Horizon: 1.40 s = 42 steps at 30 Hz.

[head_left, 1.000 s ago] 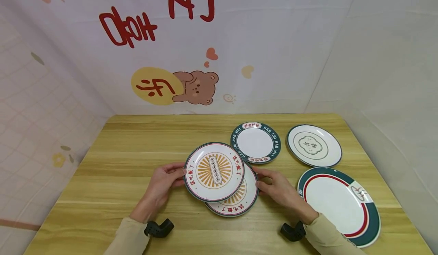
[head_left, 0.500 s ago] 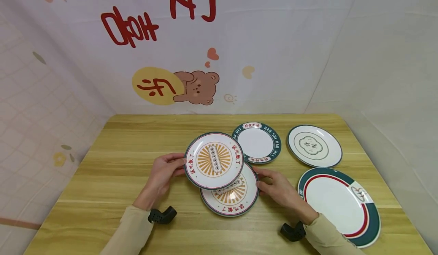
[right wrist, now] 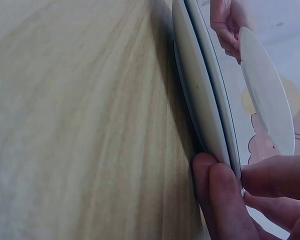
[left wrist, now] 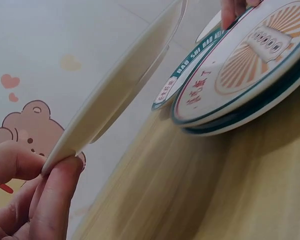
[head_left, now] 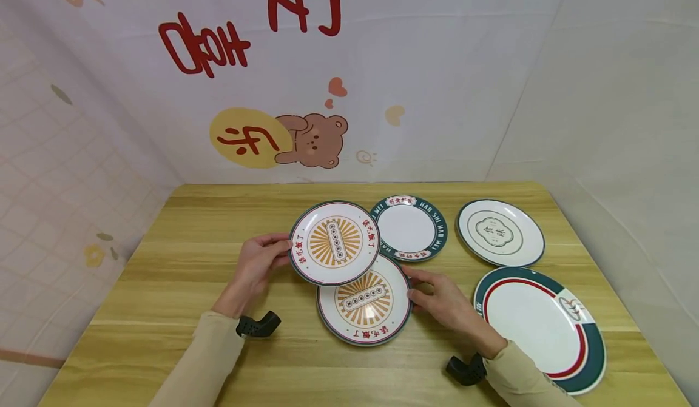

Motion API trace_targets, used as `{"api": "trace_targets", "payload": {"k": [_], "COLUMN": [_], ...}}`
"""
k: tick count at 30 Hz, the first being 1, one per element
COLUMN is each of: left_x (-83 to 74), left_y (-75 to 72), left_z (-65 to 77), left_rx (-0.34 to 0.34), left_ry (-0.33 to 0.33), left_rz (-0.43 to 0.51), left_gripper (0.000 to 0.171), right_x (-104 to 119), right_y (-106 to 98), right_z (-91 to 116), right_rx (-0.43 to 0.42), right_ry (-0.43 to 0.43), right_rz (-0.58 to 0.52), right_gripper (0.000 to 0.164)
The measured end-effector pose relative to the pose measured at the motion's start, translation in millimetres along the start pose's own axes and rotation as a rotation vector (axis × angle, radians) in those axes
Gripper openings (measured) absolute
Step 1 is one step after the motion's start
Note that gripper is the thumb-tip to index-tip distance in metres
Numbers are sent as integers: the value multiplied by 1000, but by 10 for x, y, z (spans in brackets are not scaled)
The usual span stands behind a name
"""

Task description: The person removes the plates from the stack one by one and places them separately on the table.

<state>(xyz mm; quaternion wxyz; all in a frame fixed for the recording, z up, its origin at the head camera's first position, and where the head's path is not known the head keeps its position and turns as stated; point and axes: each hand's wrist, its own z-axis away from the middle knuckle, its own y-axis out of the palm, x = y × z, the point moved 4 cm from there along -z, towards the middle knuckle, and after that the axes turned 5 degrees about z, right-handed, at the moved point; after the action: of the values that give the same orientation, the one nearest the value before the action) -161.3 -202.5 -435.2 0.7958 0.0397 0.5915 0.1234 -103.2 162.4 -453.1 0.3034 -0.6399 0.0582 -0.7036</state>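
Note:
My left hand [head_left: 255,267] pinches the left rim of a white plate [head_left: 334,243] with an orange sunburst print, thumb on top and fingers beneath. In the left wrist view this lifted plate [left wrist: 107,95] hangs tilted above the table. Just below and to its right, partly covered by it in the head view, lies a matching sunburst plate [head_left: 364,304]. The left wrist view shows it stacked on another plate [left wrist: 210,131]. At the right edge of these two stacked plates my right hand [head_left: 439,298] pinches both rims, as the right wrist view shows.
A green-rimmed plate [head_left: 406,228] lies behind, its left edge overlapped in the head view by the lifted plate. To the right are a white plate with a thin dark rim [head_left: 524,231] and a large oval platter [head_left: 532,322]. A printed wall sheet [head_left: 437,79] backs the wooden table [head_left: 180,273].
My left hand has moved the upper sunburst plate back and slightly left, off the stack, baring more of the plate below. My right hand has stayed in place at the stack's edge.

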Motion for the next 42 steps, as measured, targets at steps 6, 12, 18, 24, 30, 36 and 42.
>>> {"api": "trace_targets", "payload": {"k": [6, 12, 18, 24, 30, 36, 42], "left_x": [-53, -102, -129, -105, -58, -14, 27], "left_y": [-42, -59, -81, -122, -154, -175, -220], "left_z": [-143, -281, -434, -579, -680, -770, -821], "left_rx": [-5, -1, -2, -23, -66, -75, -74], "left_ry": [-3, -14, -17, -22, -68, -81, -87], "left_rz": [3, 19, 9, -22, -55, -25, -25], "left_gripper": [36, 37, 37, 41, 41, 43, 46], "right_x": [6, -2, -4, -6, -11, -19, -24], "right_y": [-2, -10, -17, -7, -6, -6, -9], "right_z": [1, -4, -7, -10, 7, -7, -16], "right_rx": [-4, 1, 6, 1, 0, -1, -1], "right_ry": [-15, -1, 4, 5, 4, -1, -15], "right_rz": [-5, -11, -3, 8, 23, 27, 35], "right_gripper": [49, 49, 49, 49, 49, 49, 48]}}
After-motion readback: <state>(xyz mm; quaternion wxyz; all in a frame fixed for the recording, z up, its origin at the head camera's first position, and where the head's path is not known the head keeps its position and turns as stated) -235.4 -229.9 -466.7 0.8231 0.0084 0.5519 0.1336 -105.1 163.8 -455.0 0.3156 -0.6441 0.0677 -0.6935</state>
